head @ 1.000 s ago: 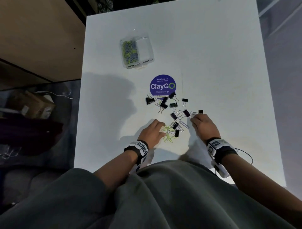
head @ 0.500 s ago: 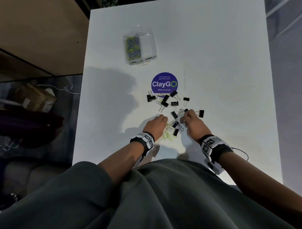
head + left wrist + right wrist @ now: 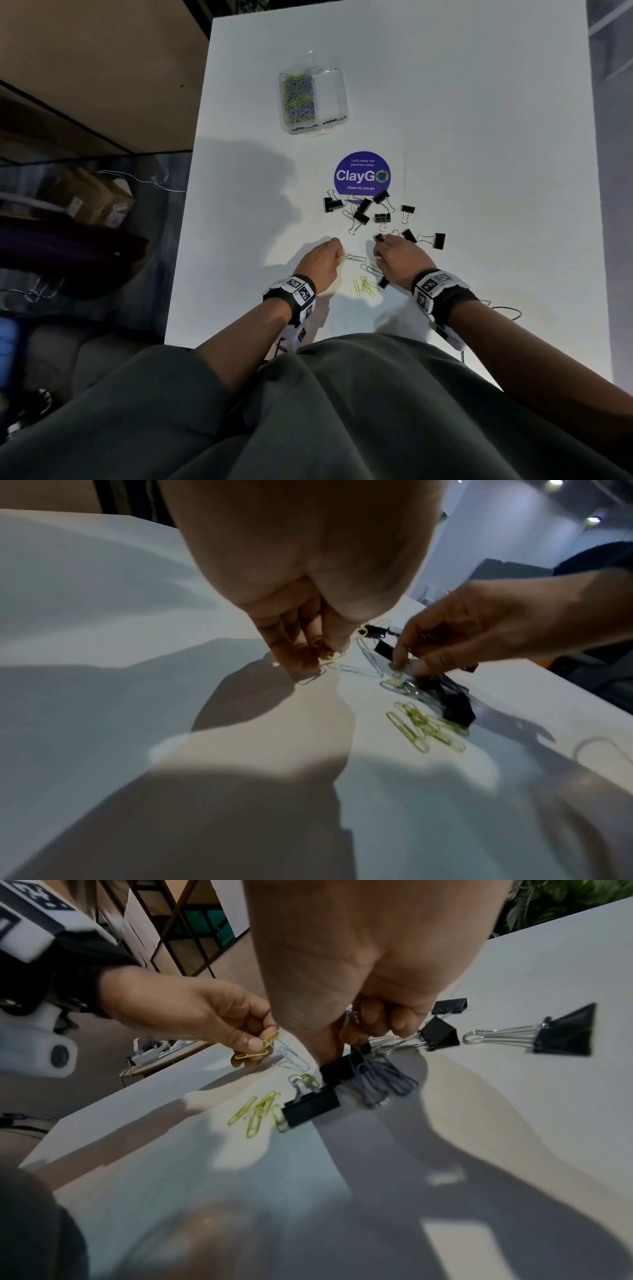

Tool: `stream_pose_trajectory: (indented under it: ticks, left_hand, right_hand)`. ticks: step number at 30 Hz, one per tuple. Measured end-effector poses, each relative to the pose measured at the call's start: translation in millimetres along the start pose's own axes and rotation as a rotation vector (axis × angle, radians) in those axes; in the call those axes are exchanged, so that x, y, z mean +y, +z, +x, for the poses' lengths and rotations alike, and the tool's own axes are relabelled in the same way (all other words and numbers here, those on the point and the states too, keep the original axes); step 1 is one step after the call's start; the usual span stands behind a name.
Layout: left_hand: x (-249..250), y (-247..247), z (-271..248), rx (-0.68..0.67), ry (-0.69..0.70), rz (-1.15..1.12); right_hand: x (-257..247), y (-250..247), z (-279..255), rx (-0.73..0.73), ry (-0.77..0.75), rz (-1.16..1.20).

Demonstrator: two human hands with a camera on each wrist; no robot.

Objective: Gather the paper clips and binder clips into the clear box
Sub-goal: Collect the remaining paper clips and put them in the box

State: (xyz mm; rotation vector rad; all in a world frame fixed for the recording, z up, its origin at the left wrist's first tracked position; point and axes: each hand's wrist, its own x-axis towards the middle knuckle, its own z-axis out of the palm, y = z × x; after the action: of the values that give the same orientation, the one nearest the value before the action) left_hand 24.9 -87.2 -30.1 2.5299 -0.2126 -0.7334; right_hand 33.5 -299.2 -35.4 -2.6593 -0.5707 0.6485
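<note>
The clear box (image 3: pixel 337 99) stands far up the white table (image 3: pixel 479 137); its left compartment holds yellow and purple paper clips. Black binder clips (image 3: pixel 382 217) lie scattered below a round sticker. My left hand (image 3: pixel 322 262) pinches yellow paper clips (image 3: pixel 260 1049) just above the table, and a silver clip (image 3: pixel 356 257) trails from them. My right hand (image 3: pixel 394 258) has its fingers curled over the mixed pile, gripping paper clips (image 3: pixel 352 1014), with the thumb down at a black binder clip (image 3: pixel 341 1066). Loose yellow paper clips (image 3: pixel 421 727) lie between my wrists.
A purple ClayGo sticker (image 3: pixel 362 175) is stuck on the table between the box and the pile. Purple paper clips (image 3: pixel 383 1080) lie under my right hand. A thin cable (image 3: pixel 507 308) runs by my right wrist. Cardboard boxes (image 3: pixel 92 198) sit on the floor left of the table.
My left hand has drawn back to the left out of the pile with yellow clips pinched. My right hand has moved left onto the pile and curled over it.
</note>
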Motion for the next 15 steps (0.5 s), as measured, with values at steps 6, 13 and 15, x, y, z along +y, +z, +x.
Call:
stream_pose_trajectory:
  ticks: [6, 13, 15]
  left_hand:
    - [-6.1, -1.4, -1.6, 0.057, -0.092, -0.258]
    - [-4.9, -9.9, -5.4, 0.070, -0.093, -0.301]
    - [-4.6, -12.8, -4.5, 0.061, -0.104, -0.339]
  right_hand:
    - [-0.4, 1.8, -3.8, 0.010, 0.036, 0.021]
    - [-6.9, 4.1, 8.8, 0.027, 0.033, -0.164]
    - [-4.2, 6.3, 9.4, 0.026, 0.010, -0.180]
